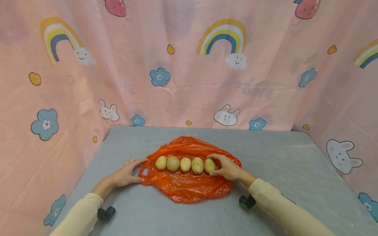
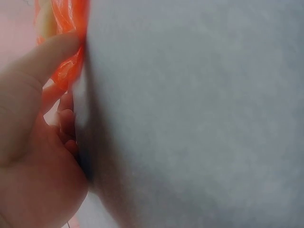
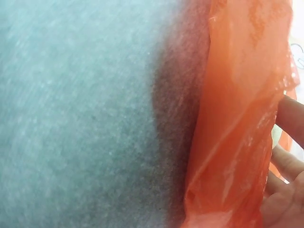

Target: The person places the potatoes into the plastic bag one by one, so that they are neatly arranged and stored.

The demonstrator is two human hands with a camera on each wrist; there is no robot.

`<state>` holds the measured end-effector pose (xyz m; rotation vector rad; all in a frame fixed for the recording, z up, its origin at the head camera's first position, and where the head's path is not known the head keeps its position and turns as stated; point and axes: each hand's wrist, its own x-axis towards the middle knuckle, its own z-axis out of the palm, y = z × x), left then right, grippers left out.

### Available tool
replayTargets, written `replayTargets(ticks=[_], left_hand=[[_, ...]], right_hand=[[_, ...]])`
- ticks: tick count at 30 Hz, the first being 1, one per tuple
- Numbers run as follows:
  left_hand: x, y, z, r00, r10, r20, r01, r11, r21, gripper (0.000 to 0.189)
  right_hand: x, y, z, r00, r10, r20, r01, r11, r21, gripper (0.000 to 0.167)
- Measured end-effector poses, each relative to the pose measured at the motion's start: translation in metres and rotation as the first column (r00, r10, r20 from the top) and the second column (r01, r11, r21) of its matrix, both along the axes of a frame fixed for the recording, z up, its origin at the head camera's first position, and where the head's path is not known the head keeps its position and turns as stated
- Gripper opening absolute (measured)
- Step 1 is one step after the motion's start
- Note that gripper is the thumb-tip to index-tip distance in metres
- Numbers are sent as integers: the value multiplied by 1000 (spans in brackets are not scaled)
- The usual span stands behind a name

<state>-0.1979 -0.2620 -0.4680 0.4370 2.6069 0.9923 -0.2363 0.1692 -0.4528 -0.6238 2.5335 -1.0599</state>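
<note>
Several potatoes (image 1: 185, 165) lie in a side-by-side row on a crumpled orange plastic bag (image 1: 189, 191), spread flat on the table. My right hand (image 1: 228, 167) holds the potato (image 1: 210, 166) at the right end of the row between thumb and fingers. At the bag's left end, my left hand (image 1: 127, 173) touches the handle edge, thumb and forefinger spread apart. The left wrist view shows the thumb (image 2: 59, 50) against the orange plastic. In the right wrist view a fold of the bag (image 3: 237, 118) partly hides the right hand's fingers.
The grey table (image 1: 280, 164) extends around the bag on all sides. A pink curtain (image 1: 189, 72) printed with rainbows, flowers and rabbits hangs behind and at both sides. Dark wrist devices (image 1: 106, 213) sit under both forearms.
</note>
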Motion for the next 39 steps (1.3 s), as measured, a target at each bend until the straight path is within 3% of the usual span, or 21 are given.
replayTargets(ticks=[24, 34, 39], left_hand=[[0, 0, 0, 1000, 0, -2, 0, 1000, 3, 76], [0, 1, 1, 1000, 1, 2, -1, 1000, -5, 76], [1, 0, -1, 1000, 8, -25, -8, 1000, -17, 76]], right_hand=[[2, -1, -1, 999, 21, -42, -21, 1000, 13, 56], [3, 1, -3, 998, 19, -64, -16, 999, 42, 63], [3, 0, -3, 997, 28, -73, -25, 999, 41, 63]])
